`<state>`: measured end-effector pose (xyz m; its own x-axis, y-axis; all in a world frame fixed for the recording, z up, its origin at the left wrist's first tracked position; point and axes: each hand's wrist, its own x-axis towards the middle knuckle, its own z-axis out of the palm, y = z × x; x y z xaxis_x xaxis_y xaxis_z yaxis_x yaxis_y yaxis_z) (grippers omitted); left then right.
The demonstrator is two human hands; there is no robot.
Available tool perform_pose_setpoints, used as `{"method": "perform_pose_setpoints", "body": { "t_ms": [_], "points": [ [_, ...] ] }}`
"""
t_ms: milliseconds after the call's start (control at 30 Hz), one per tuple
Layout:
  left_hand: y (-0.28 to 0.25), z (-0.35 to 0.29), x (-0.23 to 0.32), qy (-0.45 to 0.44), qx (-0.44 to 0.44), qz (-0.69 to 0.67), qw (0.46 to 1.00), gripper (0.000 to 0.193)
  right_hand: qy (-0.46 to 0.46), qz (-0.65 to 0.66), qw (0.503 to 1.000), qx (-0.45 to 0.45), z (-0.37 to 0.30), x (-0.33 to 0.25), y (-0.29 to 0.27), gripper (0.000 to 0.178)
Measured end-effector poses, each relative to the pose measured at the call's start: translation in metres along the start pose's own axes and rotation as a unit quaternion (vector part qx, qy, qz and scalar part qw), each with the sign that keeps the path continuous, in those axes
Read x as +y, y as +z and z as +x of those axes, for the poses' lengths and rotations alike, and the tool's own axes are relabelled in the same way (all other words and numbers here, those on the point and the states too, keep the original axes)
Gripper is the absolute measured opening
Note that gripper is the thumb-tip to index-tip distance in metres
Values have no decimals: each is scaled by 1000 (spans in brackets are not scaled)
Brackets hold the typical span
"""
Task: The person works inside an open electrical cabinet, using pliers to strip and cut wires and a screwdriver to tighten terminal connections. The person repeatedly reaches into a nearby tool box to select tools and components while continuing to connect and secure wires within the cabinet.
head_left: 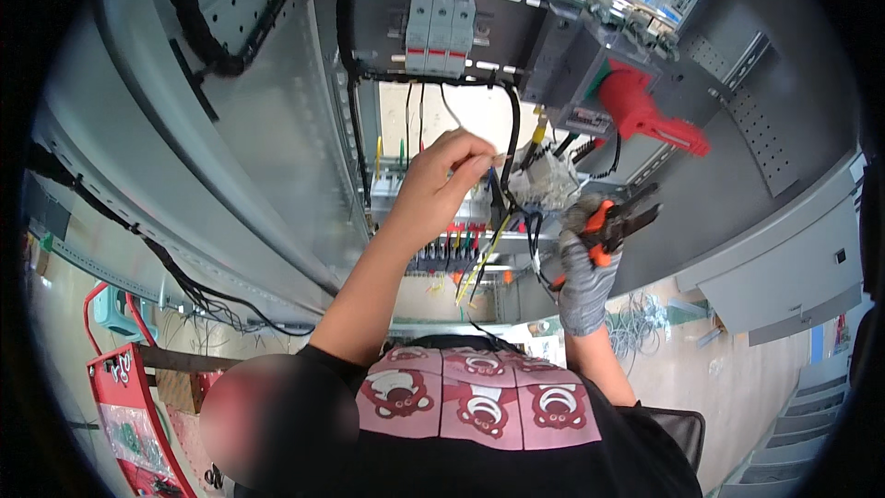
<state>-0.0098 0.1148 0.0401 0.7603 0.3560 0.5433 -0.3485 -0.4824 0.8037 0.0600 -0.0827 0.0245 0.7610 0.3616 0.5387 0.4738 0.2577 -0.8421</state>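
Grey cabinet [258, 148] open for wiring

It fills most of the head view. Its red-handled switch [581, 83] sits between 1 and 2 o'clock, 3 pale modules [440, 32] line up at 12, and black cables [513, 129] hang at 1. At 4 o'clock, the right hand [585, 281], gloved, is wrapped around pliers [601, 232] whose jaws stand apart, pointing toward 2. Just above centre, toward 12, the left hand [447, 171] is bare, thumb and forefinger pinched on what looks like a wire [499, 160], too small to be certain. That wire lies between 1 and 2 o'clock, beside the cables. Readying its end seems the step in hand; the next move likely calls for a steady pinch and care not to nick the cables with the pliers.
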Motion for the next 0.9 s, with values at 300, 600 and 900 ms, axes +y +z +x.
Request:
{"method": "perform_pose_setpoints", "body": {
  "t_ms": [300,600,900],
  "points": [
    [-18,-25,-52,-65,257,49,963,22,44,-35,996,-70,-21,14,-23,45],
    [-12,-26,-55,-97,139,248,954,27,0,-46,992,-117,-20,22,-23,54],
    [-20,-28,15,8,195,85,977,28,2,-206,964,-167,22,19,-12,44]
  ]
}}
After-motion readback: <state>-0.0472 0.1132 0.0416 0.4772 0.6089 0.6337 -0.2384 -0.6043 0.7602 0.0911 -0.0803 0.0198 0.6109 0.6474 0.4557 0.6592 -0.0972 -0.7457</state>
